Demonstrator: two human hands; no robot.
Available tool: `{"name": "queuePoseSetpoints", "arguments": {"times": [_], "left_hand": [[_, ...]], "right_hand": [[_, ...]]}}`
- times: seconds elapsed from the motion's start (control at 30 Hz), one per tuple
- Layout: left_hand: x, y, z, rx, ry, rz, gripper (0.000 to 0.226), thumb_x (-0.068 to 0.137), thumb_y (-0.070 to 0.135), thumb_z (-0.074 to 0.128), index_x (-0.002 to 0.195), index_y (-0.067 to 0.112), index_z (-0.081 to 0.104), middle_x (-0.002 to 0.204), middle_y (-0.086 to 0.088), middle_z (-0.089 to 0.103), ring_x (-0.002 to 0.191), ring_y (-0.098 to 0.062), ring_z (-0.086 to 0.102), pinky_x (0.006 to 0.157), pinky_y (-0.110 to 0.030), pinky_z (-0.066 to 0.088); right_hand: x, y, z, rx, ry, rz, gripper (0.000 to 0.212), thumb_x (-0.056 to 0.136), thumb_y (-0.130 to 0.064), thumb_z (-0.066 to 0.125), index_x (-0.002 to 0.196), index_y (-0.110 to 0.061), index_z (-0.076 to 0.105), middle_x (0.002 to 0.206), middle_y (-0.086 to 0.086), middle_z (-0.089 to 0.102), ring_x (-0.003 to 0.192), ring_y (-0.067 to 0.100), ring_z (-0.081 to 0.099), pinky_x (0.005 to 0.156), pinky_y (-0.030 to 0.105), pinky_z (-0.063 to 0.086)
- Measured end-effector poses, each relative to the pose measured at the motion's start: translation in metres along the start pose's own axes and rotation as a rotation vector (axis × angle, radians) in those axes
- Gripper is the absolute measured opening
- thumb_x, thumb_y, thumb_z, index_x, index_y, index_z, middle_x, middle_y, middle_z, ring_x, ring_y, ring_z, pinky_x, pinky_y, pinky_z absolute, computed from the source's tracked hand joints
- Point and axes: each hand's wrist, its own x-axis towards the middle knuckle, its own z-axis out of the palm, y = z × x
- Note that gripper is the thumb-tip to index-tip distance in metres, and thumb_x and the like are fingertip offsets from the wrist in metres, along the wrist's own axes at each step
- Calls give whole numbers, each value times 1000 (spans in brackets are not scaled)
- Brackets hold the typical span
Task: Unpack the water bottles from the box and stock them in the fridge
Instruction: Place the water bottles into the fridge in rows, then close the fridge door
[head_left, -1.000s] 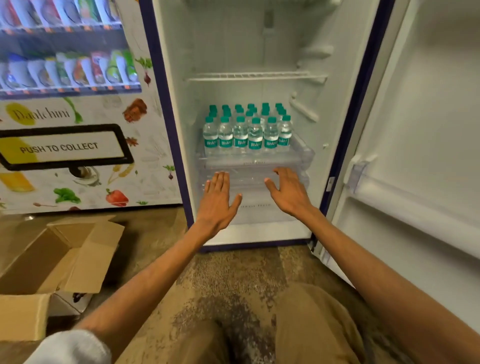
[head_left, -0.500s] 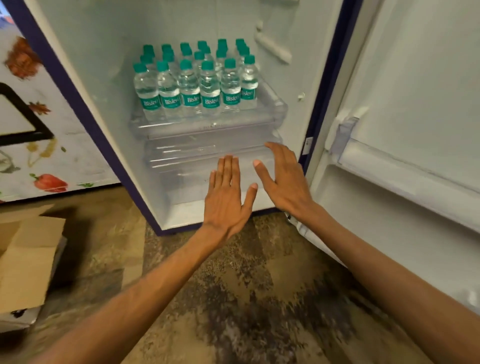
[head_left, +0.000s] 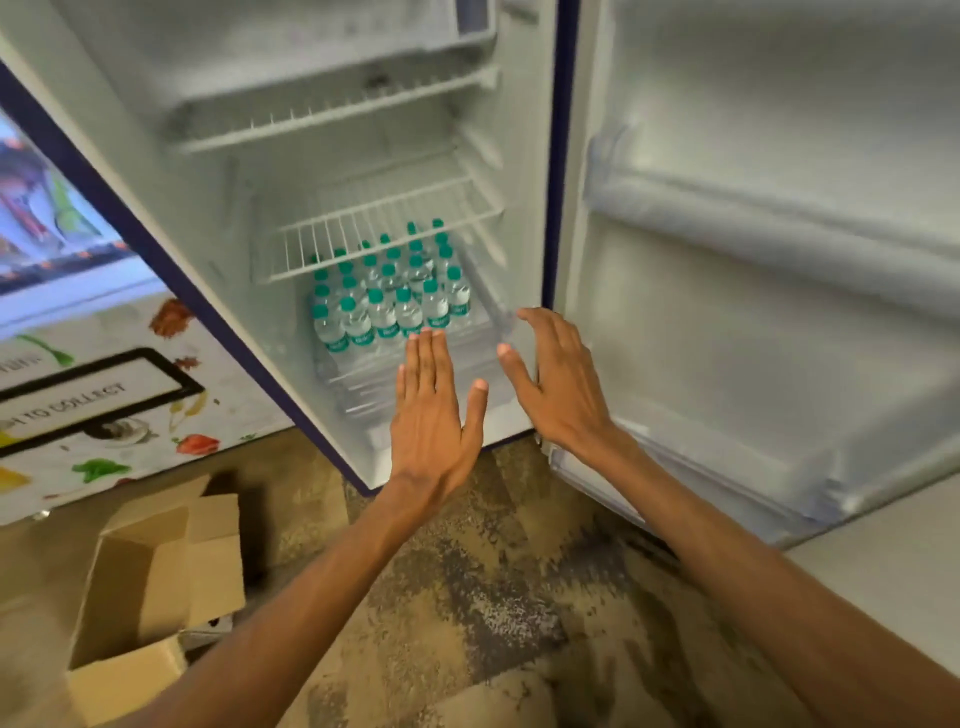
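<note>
- Mottled brown floor (head_left: 493, 597) runs under the open fridge (head_left: 218, 171), whose door (head_left: 779, 364) swings out to the right. A printed vending machine (head_left: 104, 374) stands to the left.
- Head view, task items: the water bottles (head_left: 395, 312) stand upright in tight rows on the clear lower shelf (head_left: 483, 332), beneath a bare wire shelf (head_left: 374, 228). Their arrangement matches the frames of a second ago.
- Head view, hands: the left hand (head_left: 431, 415) is flat with its fingers (head_left: 428, 358) straight and together, and it holds nothing. The right hand (head_left: 561, 384) is likewise empty, its fingers (head_left: 545, 332) straight and slightly spread.
- Change noted: the viewpoint has risen and pulled back, so the upper shelves now show. Both hands sat in front of the drawer below and now sit higher in frame. The left fingertips overlap the front row of bottles, but contact cannot be confirmed.
- Head view, box (head_left: 156, 587): it lies open on the floor at lower left, well apart from the hands. No bottle shows in the visible part of its interior.
- Assessment: stocking appears complete or near it. The remaining work is probably squaring the front row and closing the door.
</note>
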Motion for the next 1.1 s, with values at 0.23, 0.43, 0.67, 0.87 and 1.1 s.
{"name": "queuePoseSetpoints", "arguments": {"times": [0.23,0.43,0.67,0.87,1.1], "left_hand": [[17,119,-137,-112,43,0,76,96,60,8,154,15,-9,161,2,-17,147,-18,-21,122,-37,-5],[68,215,-227,-200,130,99,76,95,60,10,155,16,-5,162,0,-11,149,-18,-13,123,-41,3],[138,338,-300,-259,137,352,70,101,50,25,155,12,2,163,-6,1,150,-20,-1,122,-41,5],[194,429,-296,5,-119,553,73,99,58,22,155,19,-4,163,-1,-6,150,-22,-5,118,-57,3],[203,462,-247,-55,-97,497,56,102,50,27,154,33,16,162,-3,12,150,-25,0,115,-65,7]], "right_hand": [[36,-103,-170,-63,98,-75,55,93,-55,43,132,-18,48,134,2,51,124,17,46,102,29,37],[71,-147,-299,-94,220,-120,52,92,-52,45,127,-15,52,129,3,53,120,17,48,100,29,42],[120,-149,-445,-260,590,-147,27,96,-27,54,115,-8,58,112,9,58,104,23,54,90,31,43],[129,-82,-525,-602,520,217,46,98,-37,37,121,-4,57,128,19,56,120,34,50,103,49,42],[119,-72,-531,-743,421,327,58,96,-49,30,119,-5,60,116,15,65,108,33,58,101,44,38]]}}
